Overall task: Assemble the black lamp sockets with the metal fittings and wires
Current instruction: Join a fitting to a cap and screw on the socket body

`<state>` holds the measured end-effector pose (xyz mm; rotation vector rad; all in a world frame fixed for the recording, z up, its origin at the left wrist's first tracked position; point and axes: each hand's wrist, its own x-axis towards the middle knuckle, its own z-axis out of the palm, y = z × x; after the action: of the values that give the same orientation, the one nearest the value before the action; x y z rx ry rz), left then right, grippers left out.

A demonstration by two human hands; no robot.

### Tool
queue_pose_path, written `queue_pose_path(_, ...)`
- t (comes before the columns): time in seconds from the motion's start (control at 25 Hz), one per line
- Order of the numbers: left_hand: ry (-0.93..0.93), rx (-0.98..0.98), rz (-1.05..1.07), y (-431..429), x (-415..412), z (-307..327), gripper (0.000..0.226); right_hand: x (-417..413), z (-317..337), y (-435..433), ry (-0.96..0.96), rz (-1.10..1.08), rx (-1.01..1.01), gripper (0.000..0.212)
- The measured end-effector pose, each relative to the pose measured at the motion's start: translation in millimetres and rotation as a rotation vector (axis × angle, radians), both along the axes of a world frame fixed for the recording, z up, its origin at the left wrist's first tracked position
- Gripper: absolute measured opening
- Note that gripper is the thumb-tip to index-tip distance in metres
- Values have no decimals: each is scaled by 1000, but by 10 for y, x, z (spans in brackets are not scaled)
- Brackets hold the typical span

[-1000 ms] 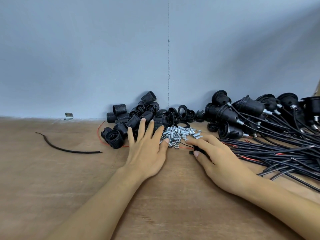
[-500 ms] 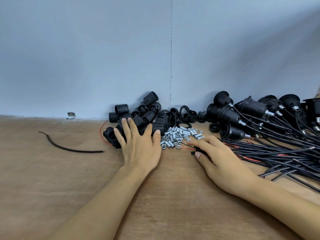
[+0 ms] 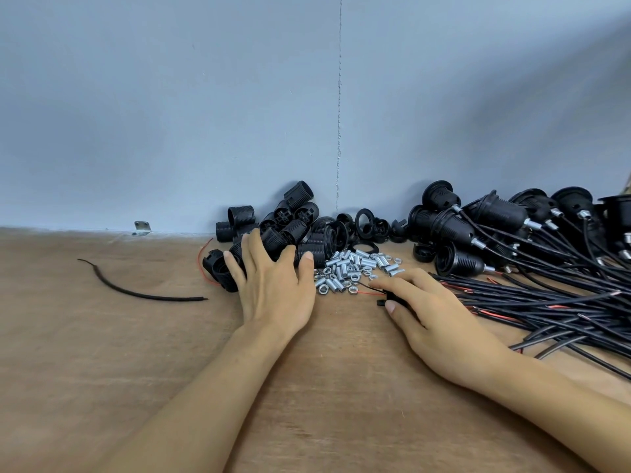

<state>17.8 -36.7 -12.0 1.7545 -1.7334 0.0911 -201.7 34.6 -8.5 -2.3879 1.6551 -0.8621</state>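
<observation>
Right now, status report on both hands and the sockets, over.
Left hand rests on loose socket shells. Right hand pinches small black wired part. Metal fittings lie between hands. Nothing in the way.

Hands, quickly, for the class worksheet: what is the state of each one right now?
Left hand: open, fingers spread on the loose black sockets.
Right hand: closed, pinching a small black wired part.

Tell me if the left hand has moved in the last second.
Yes. The left hand slid left, off the pile of silver metal fittings, onto the black threaded plastic sockets.
</observation>
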Motion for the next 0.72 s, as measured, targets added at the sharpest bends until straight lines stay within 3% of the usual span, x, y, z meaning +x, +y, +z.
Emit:
queue_pose_path(0.28, -86, 86, 21, -59, 78, 0, 56, 6, -8, -5, 7, -6, -4, 38)
queue_pose_path(0.72, -25, 2, 3, -49, 75, -6, 50, 19, 9, 6, 15, -6, -20, 38)
